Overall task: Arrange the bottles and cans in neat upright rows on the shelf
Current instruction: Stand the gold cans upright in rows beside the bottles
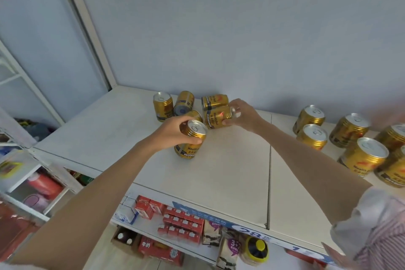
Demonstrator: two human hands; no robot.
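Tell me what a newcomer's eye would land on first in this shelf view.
First, the two bare arms reaching over the white shelf: the left hand grips an upright gold can, and the right hand holds a tipped gold can. Behind them gold cans lie jumbled near the wall; at the right edge a cluster of upright cans stands.

Glossy gold metal cans [190,139] with silvery tops sit on a smooth matt white shelf [219,171].
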